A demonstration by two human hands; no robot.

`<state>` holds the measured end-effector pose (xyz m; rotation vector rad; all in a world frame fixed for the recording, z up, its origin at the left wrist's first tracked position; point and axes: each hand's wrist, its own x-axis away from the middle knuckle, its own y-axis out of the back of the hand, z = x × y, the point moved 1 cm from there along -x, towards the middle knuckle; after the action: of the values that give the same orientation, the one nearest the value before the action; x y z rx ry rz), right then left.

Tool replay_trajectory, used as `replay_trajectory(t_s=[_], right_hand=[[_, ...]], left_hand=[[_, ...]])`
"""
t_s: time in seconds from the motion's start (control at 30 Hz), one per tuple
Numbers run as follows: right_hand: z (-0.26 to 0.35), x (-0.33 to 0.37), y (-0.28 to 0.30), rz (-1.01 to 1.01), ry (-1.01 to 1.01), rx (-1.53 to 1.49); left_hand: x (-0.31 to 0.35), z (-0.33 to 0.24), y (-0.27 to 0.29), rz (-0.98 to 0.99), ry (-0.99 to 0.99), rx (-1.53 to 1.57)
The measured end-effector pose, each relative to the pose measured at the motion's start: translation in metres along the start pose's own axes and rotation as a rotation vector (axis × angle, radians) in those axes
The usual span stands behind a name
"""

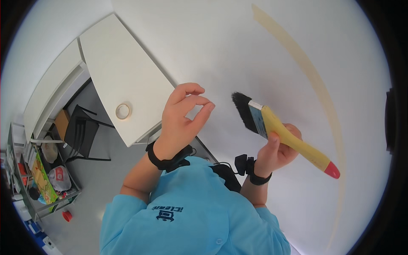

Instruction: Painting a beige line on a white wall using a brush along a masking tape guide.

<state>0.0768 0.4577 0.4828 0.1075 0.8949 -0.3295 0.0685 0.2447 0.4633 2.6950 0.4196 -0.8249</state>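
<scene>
Right hand [276, 155] gripping that yellow-handled paintbrush [277, 124], left hand [178, 119] pinched narrow, tape roll [130, 112] right there on the tabletop [123, 72]

Light: bright, even, diffuse | Shadows: soft grey on wall [219, 63] around paintbrush [274, 120] | Glare: faint on floor [95, 182] | Lens: bowed edges, black rim | Focus: paintbrush clear, left-edge shelf [59, 201] softer

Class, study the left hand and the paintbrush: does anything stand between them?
Nothing visible does: only a gap, with the white surface behind it, separates the left hand from the paintbrush held in the right hand.
</scene>
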Motion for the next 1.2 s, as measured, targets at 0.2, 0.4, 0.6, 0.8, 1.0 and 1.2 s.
replay_trajectory(t_s=[0.2, 0.4, 0.6, 0.8, 1.0, 1.2], right_hand=[[0.005, 0.002, 0.007, 0.137, 0.032, 0.071], [0.001, -0.002, 0.011, 0.166, 0.093, 0.333], [0.013, -0.028, 0.002, -0.082, 0.035, 0.135], [0.027, -0.066, -0.04, 0.13, 0.284, 0.398], [0.045, -0.11, -0.071, 0.203, 0.409, 0.793], [0.066, -0.138, -0.053, -0.291, 0.466, 0.35]], left_hand=[[-0.007, -0.022, -0.003, 0.026, -0.049, 0.085], [0.013, 0.013, -0.001, 0.265, -0.166, -0.078], [0.056, 0.126, 0.033, 0.084, 0.365, -0.171], [0.134, 0.264, 0.074, 0.297, 0.52, -0.53], [0.177, 0.326, 0.064, 0.376, 0.528, -0.448], [0.162, 0.358, 0.058, 0.367, 0.585, -0.452]])
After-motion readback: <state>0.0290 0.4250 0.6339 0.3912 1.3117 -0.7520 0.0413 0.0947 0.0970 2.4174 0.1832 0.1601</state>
